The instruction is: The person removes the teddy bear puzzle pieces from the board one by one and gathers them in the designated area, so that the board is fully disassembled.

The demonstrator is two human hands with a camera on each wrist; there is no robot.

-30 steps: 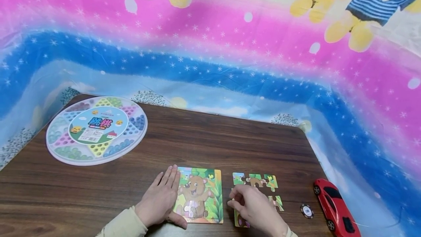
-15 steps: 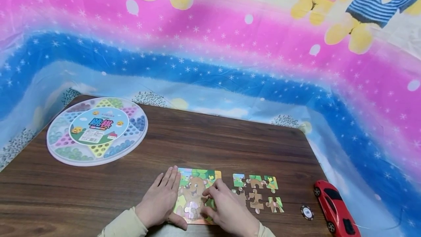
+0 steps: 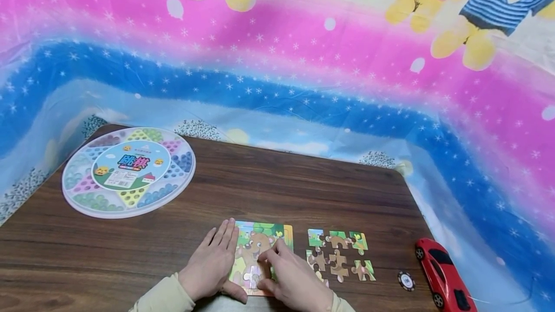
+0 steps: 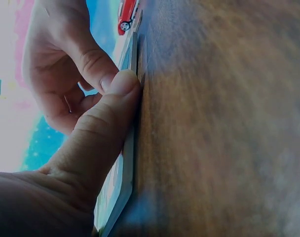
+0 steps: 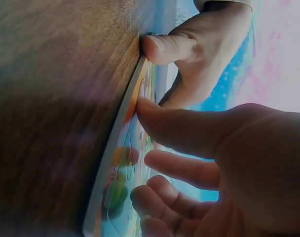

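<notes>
My left hand (image 3: 212, 261) lies with straight fingers along the left edge of a bear picture puzzle board (image 3: 284, 232), its thumb against the near edge. Bent over the lower part of the board is my right hand (image 3: 292, 273). In the right wrist view its thumb (image 5: 179, 126) and fingertips (image 5: 157, 160) are right at the printed face of the board (image 5: 105, 197), with a gap between thumb and index finger. I cannot tell whether a puzzle piece sits between them. A jigsaw piece with a pale patch (image 3: 253, 276) shows beside the right fingertips.
Several loose puzzle pieces (image 3: 338, 264) lie right of the board. Farther right are a poker chip (image 3: 406, 280) and a red toy car (image 3: 444, 273). A round Chinese checkers set (image 3: 130, 172) lies at the back left of the wooden table (image 3: 277, 182), before a printed cloth (image 3: 277, 52).
The right hand has moved left from the loose pieces onto the board, then slightly farther left across it. The left hand has stayed at the board's left edge.
</notes>
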